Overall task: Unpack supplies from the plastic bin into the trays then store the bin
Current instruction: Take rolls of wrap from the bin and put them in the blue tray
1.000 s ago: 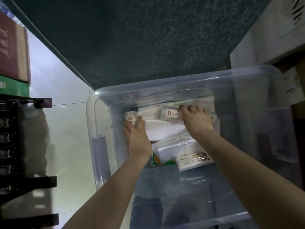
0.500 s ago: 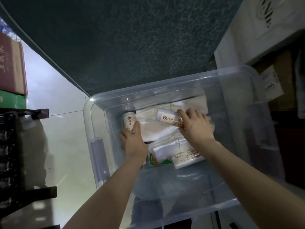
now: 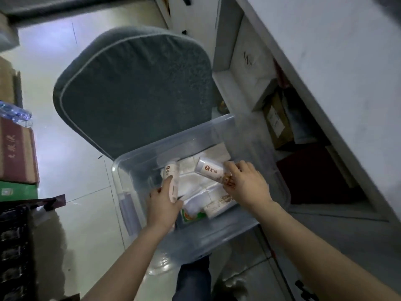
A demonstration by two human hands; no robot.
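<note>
We hold two white packets inside the clear plastic bin [image 3: 128,205].
Our left hand [image 3: 161,206] curls round a slim packet [image 3: 171,181] near the bin's left wall. Our right hand [image 3: 247,185] pinches the end of a labelled packet [image 3: 209,169] above wrapped supplies [image 3: 217,207] on the bin's floor.

Head camera, looking steeply down, close over bin [image 3: 271,170].
</note>
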